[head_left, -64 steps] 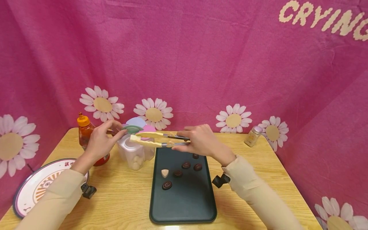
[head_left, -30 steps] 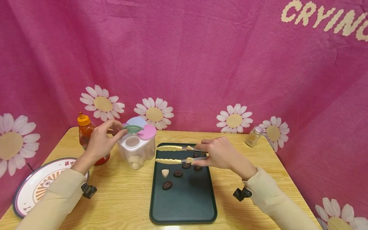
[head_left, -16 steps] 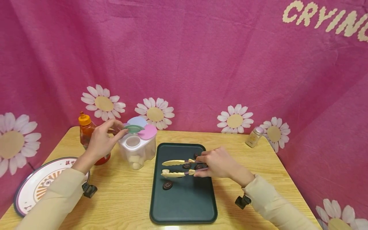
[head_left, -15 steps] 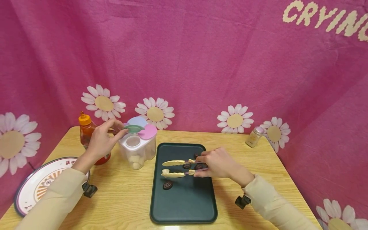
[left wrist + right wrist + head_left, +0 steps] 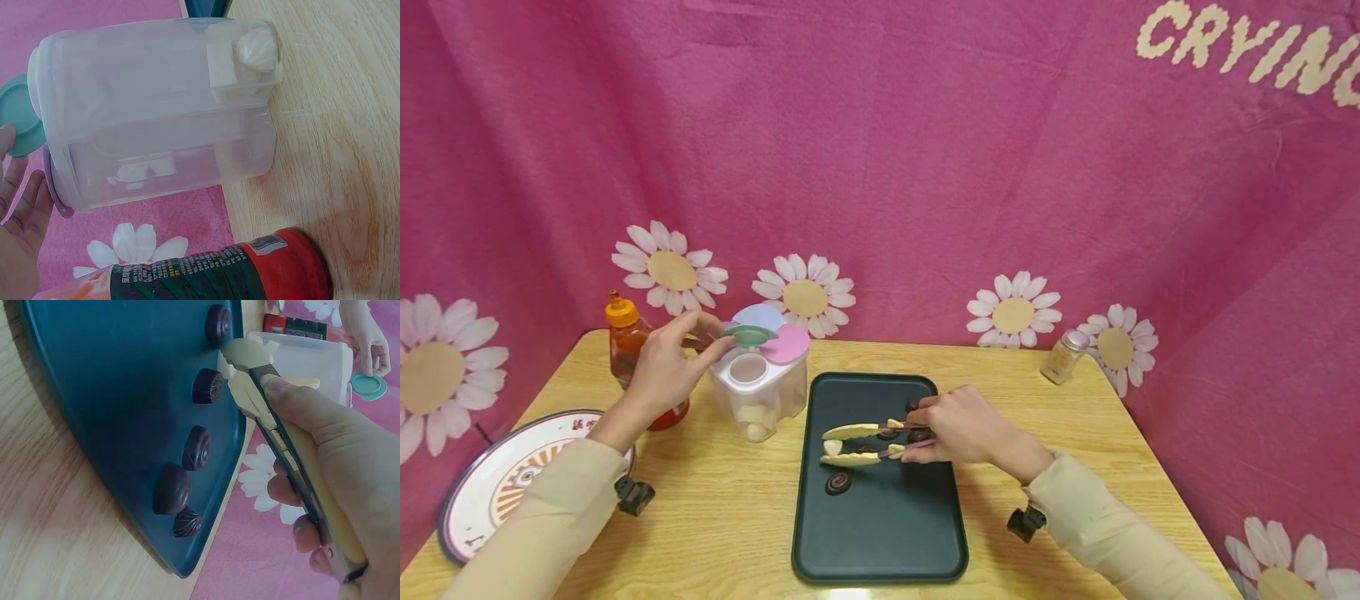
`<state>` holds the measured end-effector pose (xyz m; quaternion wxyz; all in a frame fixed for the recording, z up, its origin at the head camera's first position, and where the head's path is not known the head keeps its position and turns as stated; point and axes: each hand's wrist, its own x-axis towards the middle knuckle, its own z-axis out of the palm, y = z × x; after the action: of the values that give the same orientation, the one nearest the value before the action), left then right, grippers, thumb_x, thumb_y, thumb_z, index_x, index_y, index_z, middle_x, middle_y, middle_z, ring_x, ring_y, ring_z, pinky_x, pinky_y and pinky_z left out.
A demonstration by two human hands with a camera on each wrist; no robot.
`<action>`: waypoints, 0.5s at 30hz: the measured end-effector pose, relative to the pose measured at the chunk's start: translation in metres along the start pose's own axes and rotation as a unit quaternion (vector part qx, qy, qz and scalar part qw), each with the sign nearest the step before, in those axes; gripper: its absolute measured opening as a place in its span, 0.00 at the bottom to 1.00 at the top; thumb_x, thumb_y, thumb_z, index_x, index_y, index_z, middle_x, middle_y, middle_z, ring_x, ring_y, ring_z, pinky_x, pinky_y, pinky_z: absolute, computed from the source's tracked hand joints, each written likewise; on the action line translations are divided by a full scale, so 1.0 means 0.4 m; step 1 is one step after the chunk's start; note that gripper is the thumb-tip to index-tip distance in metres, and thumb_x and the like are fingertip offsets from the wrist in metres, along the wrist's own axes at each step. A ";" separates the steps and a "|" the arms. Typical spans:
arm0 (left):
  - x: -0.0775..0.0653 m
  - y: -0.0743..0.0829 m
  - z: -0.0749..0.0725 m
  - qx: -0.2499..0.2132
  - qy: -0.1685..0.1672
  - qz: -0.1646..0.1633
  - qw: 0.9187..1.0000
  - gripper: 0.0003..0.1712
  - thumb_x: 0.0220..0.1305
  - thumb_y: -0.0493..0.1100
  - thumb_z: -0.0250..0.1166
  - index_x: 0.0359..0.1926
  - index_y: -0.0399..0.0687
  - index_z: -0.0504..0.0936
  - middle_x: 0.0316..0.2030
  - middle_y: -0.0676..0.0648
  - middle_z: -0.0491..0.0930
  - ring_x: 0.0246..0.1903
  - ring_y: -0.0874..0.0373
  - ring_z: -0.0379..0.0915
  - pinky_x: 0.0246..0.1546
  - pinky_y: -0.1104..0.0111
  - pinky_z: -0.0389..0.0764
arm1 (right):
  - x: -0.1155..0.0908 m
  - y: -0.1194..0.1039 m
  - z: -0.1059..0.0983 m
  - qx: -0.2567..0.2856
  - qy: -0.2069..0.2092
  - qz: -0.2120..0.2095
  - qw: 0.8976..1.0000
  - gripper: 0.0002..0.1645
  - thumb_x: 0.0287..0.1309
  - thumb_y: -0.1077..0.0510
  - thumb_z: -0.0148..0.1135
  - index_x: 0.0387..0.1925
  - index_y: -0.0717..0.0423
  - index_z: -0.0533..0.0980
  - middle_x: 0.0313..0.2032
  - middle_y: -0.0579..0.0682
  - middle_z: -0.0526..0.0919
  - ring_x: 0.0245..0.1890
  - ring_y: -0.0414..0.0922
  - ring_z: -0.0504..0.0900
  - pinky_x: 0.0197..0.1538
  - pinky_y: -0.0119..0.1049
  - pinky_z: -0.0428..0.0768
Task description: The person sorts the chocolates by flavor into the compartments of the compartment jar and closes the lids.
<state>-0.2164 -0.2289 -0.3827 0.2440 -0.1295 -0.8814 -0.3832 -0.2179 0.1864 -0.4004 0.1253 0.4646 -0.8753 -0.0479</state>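
My left hand (image 5: pixel 672 362) pinches the raised green lid (image 5: pixel 751 335) of a clear plastic container (image 5: pixel 790 395), whose round opening below is uncovered. Pale pieces (image 5: pixel 240 56) lie at the bottom of the container. With my right hand (image 5: pixel 964 427) I hold yellow-tipped tongs (image 5: pixel 852 431) low over the dark tray (image 5: pixel 880 533). Between the tong tips sits a white chocolate (image 5: pixel 832 447), with the tips close on either side of it. Several dark chocolates, one a swirled oval chocolate (image 5: pixel 838 483) in front of the tongs, lie on the tray, some partly hidden by tongs and hand.
A red sauce bottle (image 5: pixel 628 343) with an orange cap stands behind my left hand. At the left edge a patterned plate (image 5: pixel 460 517) is partly covered by my sleeve. A small shaker jar (image 5: pixel 1062 358) stands at the back right.
The tongs have come from over the container down and right to the tray, and their tips have narrowed around the white chocolate. My left hand has stayed on the green lid.
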 end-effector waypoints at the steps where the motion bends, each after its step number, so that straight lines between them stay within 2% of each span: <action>1: 0.000 0.000 0.000 0.001 0.000 0.001 1.000 0.11 0.67 0.38 0.74 0.47 0.40 0.83 0.40 0.40 0.88 0.41 0.45 0.85 0.43 0.92 0.70 | 0.001 0.000 0.000 0.000 -0.001 0.000 1.000 0.27 0.56 0.26 0.72 0.38 0.43 0.90 0.27 0.39 0.86 0.16 0.34 0.71 0.19 0.28 0.63; 10: 0.001 0.000 0.001 0.002 -0.001 -0.001 1.000 0.12 0.67 0.38 0.74 0.47 0.40 0.82 0.40 0.40 0.88 0.41 0.45 0.85 0.43 0.93 0.70 | -0.004 0.000 0.005 -0.001 0.000 0.000 1.000 0.27 0.57 0.27 0.71 0.40 0.43 0.90 0.30 0.40 0.89 0.15 0.33 0.69 0.19 0.26 0.60; 15: 0.000 -0.001 -0.001 0.002 -0.003 -0.006 1.000 0.12 0.67 0.39 0.74 0.47 0.41 0.83 0.40 0.40 0.87 0.41 0.45 0.86 0.43 0.92 0.70 | -0.007 0.003 0.003 0.004 0.013 0.004 1.000 0.27 0.56 0.28 0.73 0.40 0.44 0.90 0.30 0.40 0.89 0.17 0.33 0.72 0.19 0.26 0.62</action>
<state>-0.2164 -0.2292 -0.3828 0.2396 -0.1252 -0.8835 -0.3826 -0.2177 0.1892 -0.4019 0.1345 0.4622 -0.8757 -0.0379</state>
